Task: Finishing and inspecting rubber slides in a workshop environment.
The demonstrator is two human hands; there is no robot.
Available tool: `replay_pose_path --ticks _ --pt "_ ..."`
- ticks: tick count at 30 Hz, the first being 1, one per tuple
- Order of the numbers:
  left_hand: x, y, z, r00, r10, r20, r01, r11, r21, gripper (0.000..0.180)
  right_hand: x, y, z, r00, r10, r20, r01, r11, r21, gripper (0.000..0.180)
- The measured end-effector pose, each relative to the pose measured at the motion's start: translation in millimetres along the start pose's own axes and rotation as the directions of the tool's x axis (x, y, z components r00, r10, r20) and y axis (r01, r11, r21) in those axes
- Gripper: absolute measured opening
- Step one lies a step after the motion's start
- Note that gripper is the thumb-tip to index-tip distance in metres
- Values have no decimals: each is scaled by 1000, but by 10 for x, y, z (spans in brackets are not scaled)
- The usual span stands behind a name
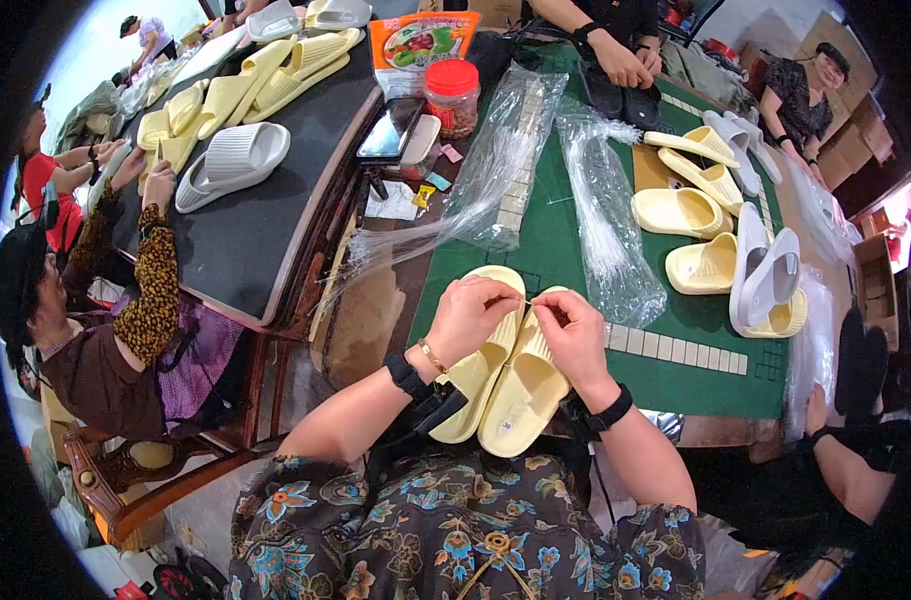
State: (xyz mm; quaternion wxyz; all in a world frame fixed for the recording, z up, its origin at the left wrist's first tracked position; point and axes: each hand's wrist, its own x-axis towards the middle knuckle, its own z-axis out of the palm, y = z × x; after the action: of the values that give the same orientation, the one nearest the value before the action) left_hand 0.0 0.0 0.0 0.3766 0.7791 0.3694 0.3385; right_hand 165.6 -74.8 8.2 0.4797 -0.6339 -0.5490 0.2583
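1. Two pale yellow slides [504, 385] lie side by side as a pair at the near edge of the green table mat [676, 350], soles up and toes pointing away from the person, their heels overhanging toward the lap.
2. Over the pair's far end, the left hand [471, 318] is curled with its fingertips pinched on a thin clear strand [527, 302] that runs across to the right hand [573, 335], which is likewise closed, thumb and forefinger nipping the other end.
3. Judging by their thick, moulded look, the slides are probably light, soft foam: springy, not fragile, easy to grip around the strap or the edge of the sole. The strand looks fine and slippery, so only a fingertip pinch would hold it.
4. Just beyond the hands, two clear plastic bags [601, 215] lie on the mat, one holding a bundle of similar strands.
5. Further right sit more yellow and white slides [721, 250], some stacked.
6. At the far end are a red-lidded jar [453, 97], a phone [389, 128] and a snack packet [421, 42], and another person's hands [621, 62].
7. On the dark table to the left [246, 240], more slides are being handled by other workers.
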Motion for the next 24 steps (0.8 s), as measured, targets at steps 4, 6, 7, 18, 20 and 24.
replay_pose_path --ticks 4,6,7,18,20,24 --pt "7 3 8 1000 31 -4 -31 999 10 11 2 -20 -13 1000 2 10 -2 1000 -13 8" --pt "6 0 14 1000 31 -1 -31 999 14 11 1 -7 -14 1000 7 14 -7 1000 -13 8" --pt "2 -9 13 1000 23 0 -23 1000 13 10 0 14 -8 1000 -1 16 1 1000 -18 8" --pt "6 -30 12 1000 5 6 -5 1000 5 10 12 1 1 1000 21 10 -21 1000 10 9" --pt "6 -28 22 1000 18 10 -18 999 27 10 7 16 0 1000 10 19 -11 1000 18 9" --pt "-1 -55 29 999 35 6 -35 999 40 10 5 19 6 1000 4 24 -4 1000 22 9"
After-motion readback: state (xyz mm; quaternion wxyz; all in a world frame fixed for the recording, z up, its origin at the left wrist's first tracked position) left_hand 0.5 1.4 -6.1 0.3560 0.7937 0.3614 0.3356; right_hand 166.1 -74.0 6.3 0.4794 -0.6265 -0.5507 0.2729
